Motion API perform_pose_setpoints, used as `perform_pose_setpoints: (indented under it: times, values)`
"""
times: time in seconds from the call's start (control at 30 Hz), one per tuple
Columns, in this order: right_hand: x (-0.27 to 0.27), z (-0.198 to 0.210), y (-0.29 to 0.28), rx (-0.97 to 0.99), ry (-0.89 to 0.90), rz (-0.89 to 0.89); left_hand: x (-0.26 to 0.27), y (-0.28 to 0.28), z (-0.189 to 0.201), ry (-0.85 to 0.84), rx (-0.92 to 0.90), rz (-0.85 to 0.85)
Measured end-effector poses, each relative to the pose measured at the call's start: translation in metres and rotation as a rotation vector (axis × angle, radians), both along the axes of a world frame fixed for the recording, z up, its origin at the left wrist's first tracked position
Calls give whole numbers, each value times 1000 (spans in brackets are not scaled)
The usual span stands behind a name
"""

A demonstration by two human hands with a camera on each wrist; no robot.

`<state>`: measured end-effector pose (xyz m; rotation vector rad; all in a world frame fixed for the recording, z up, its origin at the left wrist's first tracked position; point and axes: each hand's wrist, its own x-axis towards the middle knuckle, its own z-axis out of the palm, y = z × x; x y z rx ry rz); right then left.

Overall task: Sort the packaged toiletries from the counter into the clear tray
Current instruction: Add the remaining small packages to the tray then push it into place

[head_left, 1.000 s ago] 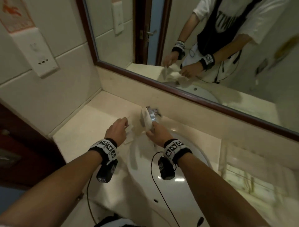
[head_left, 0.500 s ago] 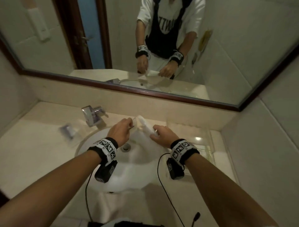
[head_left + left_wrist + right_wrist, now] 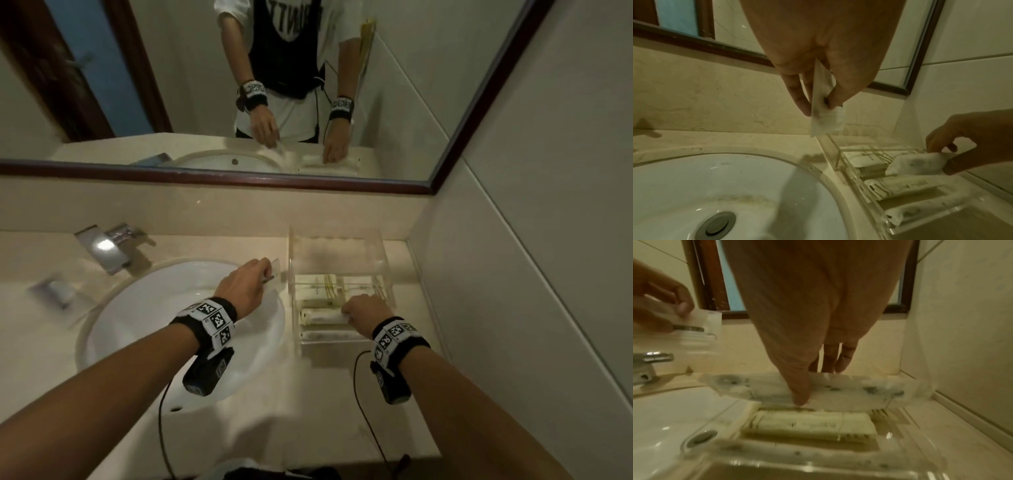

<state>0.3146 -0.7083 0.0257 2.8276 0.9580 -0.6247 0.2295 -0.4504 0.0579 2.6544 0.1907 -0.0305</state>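
Hands both busy over the right end of the counter (image 3: 325, 404). My right hand (image 3: 366, 313) is down inside the clear tray (image 3: 383, 260), thumb and fingers pinching a long white sachet (image 3: 838, 391) across its middle; the sachet lies crosswise, low over the tray's front compartments. From the right wrist view the thumb presses its near edge, the other fingers reach behind it. I cannot tell whether the sachet already touches what lies under it.

My left hand (image 3: 245, 286) hovers above the sink rim, just left of the tray's left wall. It pinches a small flat white packet (image 3: 825, 112) between thumb and fingertips, the packet hanging downward with its lower end free.

Tray contents, as far as the blur allows: a pale boxed item with dark printed stripes (image 3: 807, 426) lying flat near the middle, another white wrapped packet (image 3: 900, 214) in the front compartment nearest me, and white rolled items (image 3: 334, 251) along the back section. The tray stands on the counter in the corner, close to the right wall and the backsplash.

White basin (image 3: 154, 325) left of the tray, chrome tap (image 3: 109, 245) behind it. A small packet (image 3: 51, 291) lies on the counter far left of the tap, too smeared to identify. Mirror (image 3: 239, 85) above reflects both hands.
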Motion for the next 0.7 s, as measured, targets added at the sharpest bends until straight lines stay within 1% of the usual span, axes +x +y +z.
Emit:
perform_pose_setpoints:
  times: [0.1, 0.23, 0.27, 0.37, 0.43, 0.53, 0.63, 0.7]
  values:
    - [1, -18, -7, -7, -25, 14, 2, -3, -3, 36, 18, -4]
    - [2, -35, -12, 21, -15, 3, 2, -5, -9, 70, 39, 3]
    - [3, -39, -12, 46, -2, 2, 3, -5, -11, 77, 36, 6]
    - [2, -47, -7, 103, 114, -5, 5, -6, -14, 97, 31, 3]
    - [0, -47, -4, 113, 167, 13, 6, -7, -16, 104, 28, -6]
    - [1, -50, -2, 114, 199, 15, 8, -9, -18, 99, 15, -23]
    - [3, -50, -1, 178, 236, 43, 10, -14, -19, 111, -4, -57]
    - [4, -53, -1, 220, 237, 27, 12, -20, -20, 140, -27, -76]
